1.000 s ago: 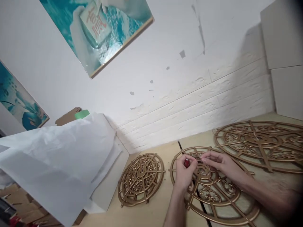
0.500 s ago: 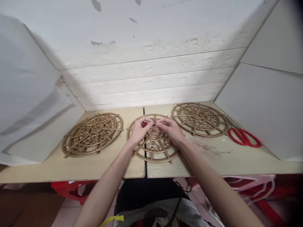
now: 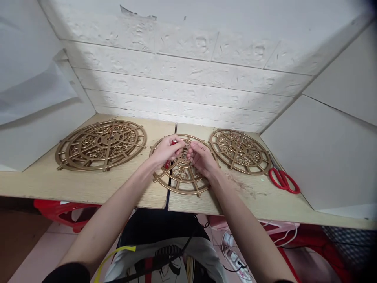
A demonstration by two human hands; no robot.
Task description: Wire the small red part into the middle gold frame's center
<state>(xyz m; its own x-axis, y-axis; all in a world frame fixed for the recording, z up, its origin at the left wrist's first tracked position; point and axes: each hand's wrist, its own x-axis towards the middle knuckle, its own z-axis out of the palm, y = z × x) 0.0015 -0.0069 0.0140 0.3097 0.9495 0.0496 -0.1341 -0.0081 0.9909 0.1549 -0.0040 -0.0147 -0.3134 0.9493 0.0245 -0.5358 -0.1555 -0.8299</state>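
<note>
White brick-patterned wall closes the far side; below it runs a pale wooden table, split by a dark seam. Middle gold openwork disc lies flat across the seam, under both hands. To its left lies a stack of gold discs; to its right, another gold disc, with red-handled scissors just beside its near right edge. Step in hand, as judged: fine two-handed fingertip work over the middle disc's hub. Next move seems to call for steady, closely matched pinches, with the fingers kept clear of the openwork. Pose: both forearms reach in from the near side and converge, fingertips near each other but apart. Left hand is closed around a red lighter-like object, its lower end showing beneath the palm; thumb and index finger meet in a pinch beyond it, anything thin between them unresolved. Right hand is turned inward, fingers curled, thumb and index close together; cannot tell whether it grips anything. Contact between hands and disc also uncertain.
</note>
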